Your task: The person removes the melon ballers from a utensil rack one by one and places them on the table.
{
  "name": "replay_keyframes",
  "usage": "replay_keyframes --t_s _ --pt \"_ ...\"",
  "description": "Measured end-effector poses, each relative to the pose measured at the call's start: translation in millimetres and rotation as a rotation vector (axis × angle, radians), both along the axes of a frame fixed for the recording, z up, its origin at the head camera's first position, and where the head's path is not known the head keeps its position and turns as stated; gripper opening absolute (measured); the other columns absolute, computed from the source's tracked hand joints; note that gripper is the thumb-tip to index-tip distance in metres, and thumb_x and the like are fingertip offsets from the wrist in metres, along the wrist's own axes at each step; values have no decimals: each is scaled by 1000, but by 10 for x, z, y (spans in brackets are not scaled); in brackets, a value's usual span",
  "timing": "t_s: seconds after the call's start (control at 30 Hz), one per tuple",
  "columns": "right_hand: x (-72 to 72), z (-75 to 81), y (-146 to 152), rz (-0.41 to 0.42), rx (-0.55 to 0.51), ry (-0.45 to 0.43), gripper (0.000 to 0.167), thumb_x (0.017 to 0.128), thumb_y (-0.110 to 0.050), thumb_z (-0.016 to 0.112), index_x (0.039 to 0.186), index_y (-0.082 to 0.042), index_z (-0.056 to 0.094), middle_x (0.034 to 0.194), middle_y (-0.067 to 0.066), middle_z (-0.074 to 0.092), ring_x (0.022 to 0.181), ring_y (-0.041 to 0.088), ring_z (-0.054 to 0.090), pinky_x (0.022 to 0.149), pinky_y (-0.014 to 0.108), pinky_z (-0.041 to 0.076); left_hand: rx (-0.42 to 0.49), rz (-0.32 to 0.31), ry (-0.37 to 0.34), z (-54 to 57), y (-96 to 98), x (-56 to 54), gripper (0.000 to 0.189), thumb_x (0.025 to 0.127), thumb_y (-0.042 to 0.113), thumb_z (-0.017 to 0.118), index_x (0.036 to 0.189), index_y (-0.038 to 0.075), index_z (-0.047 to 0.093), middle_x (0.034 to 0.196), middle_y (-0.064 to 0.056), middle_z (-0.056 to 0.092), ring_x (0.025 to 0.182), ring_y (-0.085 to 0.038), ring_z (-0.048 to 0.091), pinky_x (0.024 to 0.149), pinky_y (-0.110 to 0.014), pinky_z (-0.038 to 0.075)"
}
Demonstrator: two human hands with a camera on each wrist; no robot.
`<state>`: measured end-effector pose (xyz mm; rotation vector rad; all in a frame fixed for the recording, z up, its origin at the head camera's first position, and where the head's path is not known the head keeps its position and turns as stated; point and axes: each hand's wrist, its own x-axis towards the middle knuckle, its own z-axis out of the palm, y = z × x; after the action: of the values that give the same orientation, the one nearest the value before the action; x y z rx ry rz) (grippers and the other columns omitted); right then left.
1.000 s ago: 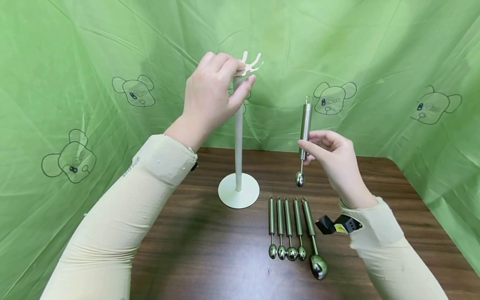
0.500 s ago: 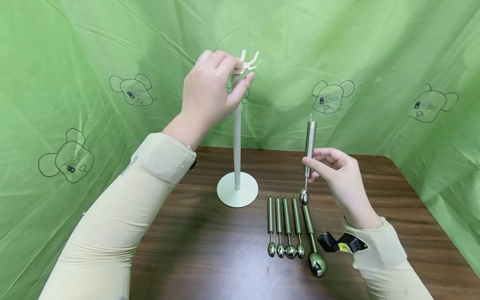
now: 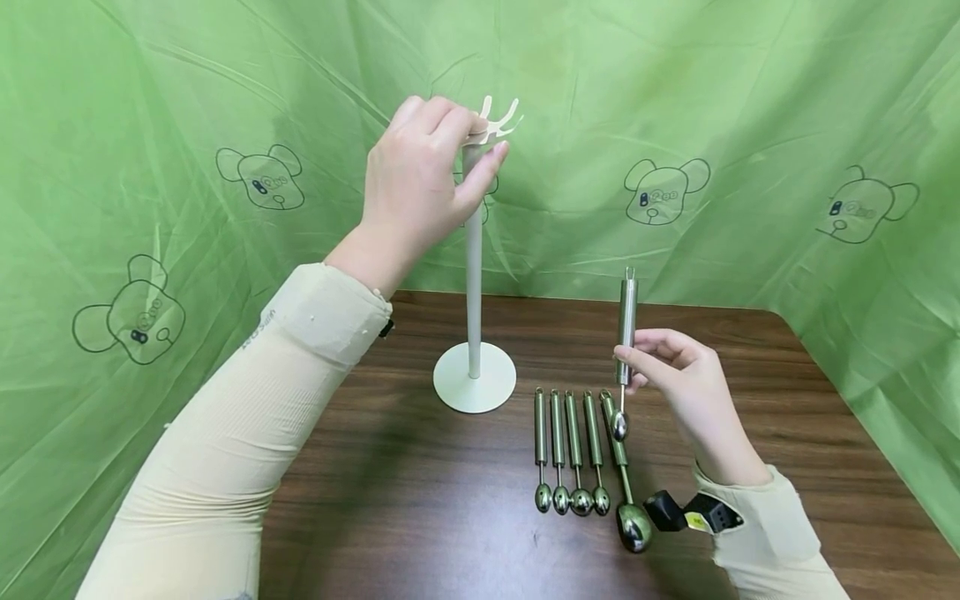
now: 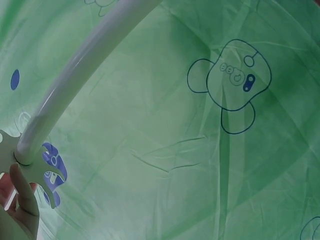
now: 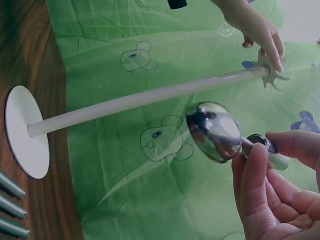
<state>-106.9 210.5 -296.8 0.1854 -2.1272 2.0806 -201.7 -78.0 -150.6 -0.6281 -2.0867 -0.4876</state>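
Note:
My right hand pinches a steel melon baller between thumb and fingers, low on its handle. The baller stands upright, hanging loop up and small rounded bowl down. In the head view that bowl overlaps the handle of a larger scoop lying on the table. My left hand grips the top of a white stand, fingers over the hub of its pronged hook top and thumb at the near side. The left wrist view has the hub and prongs right by the thumb.
Several smaller melon ballers lie side by side on the dark wooden table, left of the larger scoop. The stand's round base sits beyond them. Green printed cloth walls the table's back and sides.
The right hand has come down toward the larger scoop and slightly right, carrying the melon baller. The left hand stays at the stand's top.

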Motion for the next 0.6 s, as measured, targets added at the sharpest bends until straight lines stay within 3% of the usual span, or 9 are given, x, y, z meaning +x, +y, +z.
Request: replay_keyframes --t_s 0.2,0.6 --pt "35 -150 95 -4 -29 -33 11 89 -3 71 97 -11 70 81 -4 69 56 11 64 55 28 58 6 -4 1 -12 12 0 33 98 37 58 105 8 71 101 -5 71 89 -25 55 67 -37 53" --pt "134 -387 267 -40 56 -115 13 89 -3 71 97 -13 70 80 -3 70 56 12 64 56 26 57 13 -2 20 -25 15 -10 31 99 36 57 105 9 72 101 -4 72 88 -25 56 67 -36 53"
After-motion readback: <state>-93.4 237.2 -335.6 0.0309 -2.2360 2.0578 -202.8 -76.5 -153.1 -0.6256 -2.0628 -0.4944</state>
